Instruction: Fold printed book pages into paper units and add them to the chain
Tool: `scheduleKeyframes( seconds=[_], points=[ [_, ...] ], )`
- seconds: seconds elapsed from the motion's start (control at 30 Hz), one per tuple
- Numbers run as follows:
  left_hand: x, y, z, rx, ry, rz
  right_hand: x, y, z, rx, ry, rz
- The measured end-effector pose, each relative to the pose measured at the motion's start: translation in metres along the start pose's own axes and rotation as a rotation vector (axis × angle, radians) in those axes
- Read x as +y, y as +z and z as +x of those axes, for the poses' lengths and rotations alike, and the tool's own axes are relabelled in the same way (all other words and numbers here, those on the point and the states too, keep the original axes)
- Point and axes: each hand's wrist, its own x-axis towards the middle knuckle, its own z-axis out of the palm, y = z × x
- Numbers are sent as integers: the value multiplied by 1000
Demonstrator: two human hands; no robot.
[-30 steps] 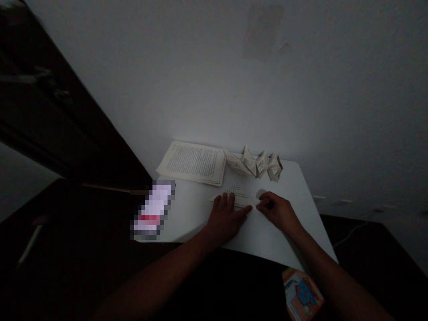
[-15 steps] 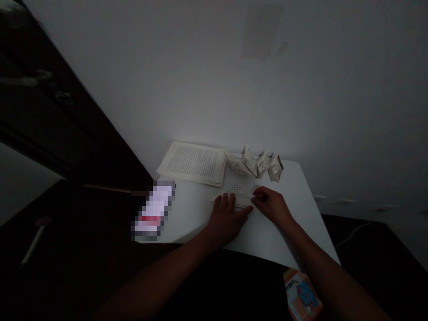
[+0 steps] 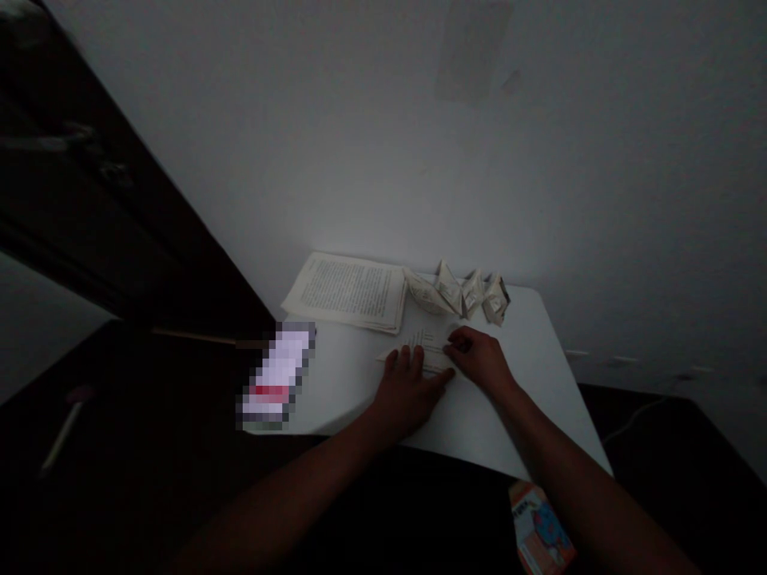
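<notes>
A folded sheet of printed paper [image 3: 432, 351] lies on the white table [image 3: 335, 383]. My left hand [image 3: 411, 391] rests on it with the fingers spread, pressing down its left part and lower edge. At the paper's right side, my right hand [image 3: 482, 358] has its thumb and fingertips pinched together on the edge of the sheet. Part of the paper is hidden under my left hand. Just behind it stand several folded paper boats [image 3: 447, 289] in a row.
A stack of printed pages [image 3: 344, 291] lies at the back left, against the wall. A blurred-out phone [image 3: 279, 371] is at the left edge. A colourful carton [image 3: 542, 527] sits below the front edge. A dark door [image 3: 108, 176] is on the left.
My right hand has moved slightly left and away from me, along the paper's right side. My left hand has stayed in place, still holding the sheet down.
</notes>
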Motion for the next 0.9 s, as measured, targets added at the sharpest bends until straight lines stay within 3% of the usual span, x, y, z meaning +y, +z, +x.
scheduleKeyframes(
  seconds=[0.63, 0.77, 0.9],
  points=[
    [1, 2, -1, 9, -5, -4, -33, 18, 31, 43, 129, -225],
    [2, 4, -2, 24, 5, -2, -38, 18, 32, -25, 115, -194],
    [3, 4, -2, 51, 7, -5, -50, 20, 32, -99, 50, -333]
  ],
)
